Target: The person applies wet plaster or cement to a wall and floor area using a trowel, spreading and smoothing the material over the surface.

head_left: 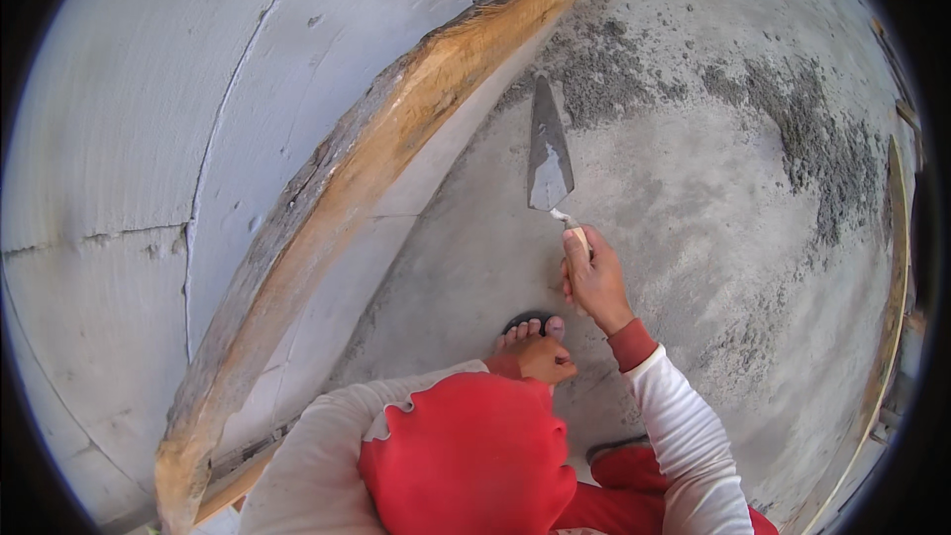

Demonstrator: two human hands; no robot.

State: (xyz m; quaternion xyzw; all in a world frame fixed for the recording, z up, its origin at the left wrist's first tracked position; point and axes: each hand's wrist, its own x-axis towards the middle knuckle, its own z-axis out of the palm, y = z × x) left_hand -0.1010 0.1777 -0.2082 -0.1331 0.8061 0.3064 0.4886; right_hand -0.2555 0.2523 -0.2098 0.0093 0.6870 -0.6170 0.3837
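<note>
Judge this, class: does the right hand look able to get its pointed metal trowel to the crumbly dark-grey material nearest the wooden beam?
Probably yes: the right hand grips the trowel, whose tip lies close to the material, with nothing visible between.

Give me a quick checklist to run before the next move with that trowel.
1. Right hand gripping the trowel by its handle: ok.
2. Left hand away from the blade: ok; it is by the left foot, fingers curled.
3. Blade clean: cannot tell; its surface is patchy, pale and dark.
4. Floor free of loose material: not ok; dark grey crumbs lie ahead and right.
5. Timber beam fixed in place: cannot tell.
</note>
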